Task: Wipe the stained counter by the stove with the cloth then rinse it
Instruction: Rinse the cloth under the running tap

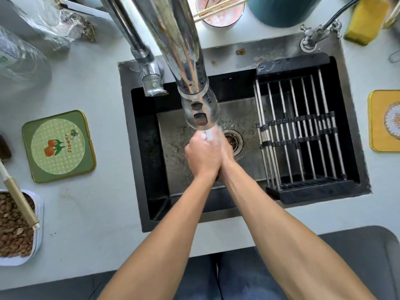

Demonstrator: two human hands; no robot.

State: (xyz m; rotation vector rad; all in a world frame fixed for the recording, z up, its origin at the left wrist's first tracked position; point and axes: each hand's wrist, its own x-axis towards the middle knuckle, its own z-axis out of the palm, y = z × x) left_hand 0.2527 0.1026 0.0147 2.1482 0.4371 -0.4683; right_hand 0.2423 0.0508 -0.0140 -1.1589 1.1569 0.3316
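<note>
Both hands are pressed together over the black sink [138, 148], right under the chrome pull-down faucet head [200, 109]. My left hand [202, 156] curls over my right hand [225, 148]. Water runs onto the fingertips, where a small white patch [208, 135] shows; it could be cloth or splashing water. No cloth is clearly visible; anything held is hidden between the palms. The drain [234, 140] lies just right of the hands.
A black-framed metal drying rack [303, 135] fills the sink's right side. On the grey counter [104, 202] are a green "Flower" coaster [58, 146] and a tub of brown pellets with a scoop [15, 226]. A yellow mat [385, 121] and yellow sponge [365, 20] lie right.
</note>
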